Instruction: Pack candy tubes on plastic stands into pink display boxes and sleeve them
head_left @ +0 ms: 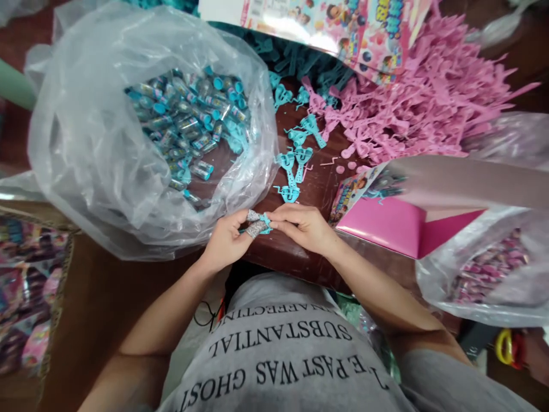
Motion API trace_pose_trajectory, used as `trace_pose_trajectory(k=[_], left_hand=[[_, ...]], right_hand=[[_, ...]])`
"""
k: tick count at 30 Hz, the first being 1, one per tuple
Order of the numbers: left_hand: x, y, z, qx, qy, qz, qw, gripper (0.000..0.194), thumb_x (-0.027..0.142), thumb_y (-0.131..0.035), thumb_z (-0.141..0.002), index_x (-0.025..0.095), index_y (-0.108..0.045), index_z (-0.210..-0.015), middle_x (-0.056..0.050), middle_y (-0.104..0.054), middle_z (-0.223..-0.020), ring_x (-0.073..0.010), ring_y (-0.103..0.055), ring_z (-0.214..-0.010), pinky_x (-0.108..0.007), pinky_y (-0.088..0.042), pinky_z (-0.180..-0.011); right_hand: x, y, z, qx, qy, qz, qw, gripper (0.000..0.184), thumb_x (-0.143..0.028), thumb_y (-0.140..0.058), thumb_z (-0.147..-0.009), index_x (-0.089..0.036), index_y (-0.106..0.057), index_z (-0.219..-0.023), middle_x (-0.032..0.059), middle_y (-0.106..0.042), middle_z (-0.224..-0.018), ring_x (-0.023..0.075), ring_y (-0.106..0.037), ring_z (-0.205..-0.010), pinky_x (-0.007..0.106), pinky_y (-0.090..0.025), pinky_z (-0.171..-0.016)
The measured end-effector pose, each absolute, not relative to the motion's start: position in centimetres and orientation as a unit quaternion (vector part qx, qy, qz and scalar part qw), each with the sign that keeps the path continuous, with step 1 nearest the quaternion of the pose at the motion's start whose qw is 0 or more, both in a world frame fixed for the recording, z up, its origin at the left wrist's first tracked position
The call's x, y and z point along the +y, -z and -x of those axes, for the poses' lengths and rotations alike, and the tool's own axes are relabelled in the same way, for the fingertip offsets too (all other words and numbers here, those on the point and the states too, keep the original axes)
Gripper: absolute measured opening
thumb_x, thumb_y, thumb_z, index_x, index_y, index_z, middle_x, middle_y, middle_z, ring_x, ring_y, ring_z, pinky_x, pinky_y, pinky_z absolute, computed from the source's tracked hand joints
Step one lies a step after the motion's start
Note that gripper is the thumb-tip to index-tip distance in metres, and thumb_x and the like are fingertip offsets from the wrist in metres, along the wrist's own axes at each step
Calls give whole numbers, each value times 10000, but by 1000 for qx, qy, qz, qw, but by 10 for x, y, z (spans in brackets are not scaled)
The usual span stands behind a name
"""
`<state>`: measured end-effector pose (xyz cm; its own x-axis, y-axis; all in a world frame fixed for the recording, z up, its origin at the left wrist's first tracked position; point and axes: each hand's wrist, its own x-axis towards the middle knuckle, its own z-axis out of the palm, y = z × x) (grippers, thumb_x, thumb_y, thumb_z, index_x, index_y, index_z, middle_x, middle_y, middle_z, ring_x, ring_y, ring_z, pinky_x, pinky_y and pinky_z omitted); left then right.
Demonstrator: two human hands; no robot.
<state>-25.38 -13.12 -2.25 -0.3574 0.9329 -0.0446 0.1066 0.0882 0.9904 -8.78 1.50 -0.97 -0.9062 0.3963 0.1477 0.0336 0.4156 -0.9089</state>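
Note:
Both hands meet at the near edge of the dark red table (281, 252). Between them is a small blue plastic piece (265, 222); its exact kind is partly hidden by the fingers. My left hand (229, 237) pinches it from the left, with grey speckled wraps on the thumb and a finger. Thumb and forefinger of my right hand (304, 226) close on its right side. Just beyond the fingertips lie several blue plastic pieces with perforated handles (289, 194). Left of them, a clear plastic bag (86, 131) stands open around small clear tubes with blue caps (186, 123).
A large heap of pink plastic pieces (420, 97) covers the back right. An open pink-lined box (377, 226) stands right of my hands, beside a bag of small pink items (493, 266). Printed cardboard (300, 23) lies at the back. A carton of packets (30, 286) is at left.

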Motion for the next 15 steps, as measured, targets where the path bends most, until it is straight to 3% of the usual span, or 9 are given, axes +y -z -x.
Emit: trace_pose_trajectory(k=[5,9,13,15], left_hand=[[-118,33,258,643,-561,-361,377,128,315,-682,-937,189,-665,-924,51,-606,-630,-90,-521,-526,-192,-445,-533],[-106,44,278,700,-577,-320,275,229,397,-721,-921,186,-678,-997,-15,-726,-872,-129,-659,-725,-225,-553,-667],[-99,46,314,730,-606,-284,139,294,442,-754,-902,177,-645,-969,-8,-703,-887,-141,-686,-791,-285,-608,-804],[-95,41,332,730,-635,-243,67,317,431,-782,-876,166,-619,-939,5,-675,-868,-124,-660,-776,-290,-618,-808]], right_hand=[[37,9,103,-823,-521,169,150,427,-425,-633,-1040,-266,-672,-1434,52,-771,-1165,159,-719,-1048,342,-584,-970],[75,1,127,-851,-349,362,149,495,-342,-504,-1087,-197,-533,-1559,132,-664,-1452,255,-635,-1335,456,-524,-1131],[90,-7,144,-858,-181,476,-70,603,-312,-469,-1071,-182,-376,-1653,186,-285,-1752,379,-673,-1285,559,-595,-1007],[87,-14,148,-866,-149,451,-156,582,-300,-450,-1071,-181,-398,-1639,192,-230,-1770,374,-716,-1207,556,-616,-962]])
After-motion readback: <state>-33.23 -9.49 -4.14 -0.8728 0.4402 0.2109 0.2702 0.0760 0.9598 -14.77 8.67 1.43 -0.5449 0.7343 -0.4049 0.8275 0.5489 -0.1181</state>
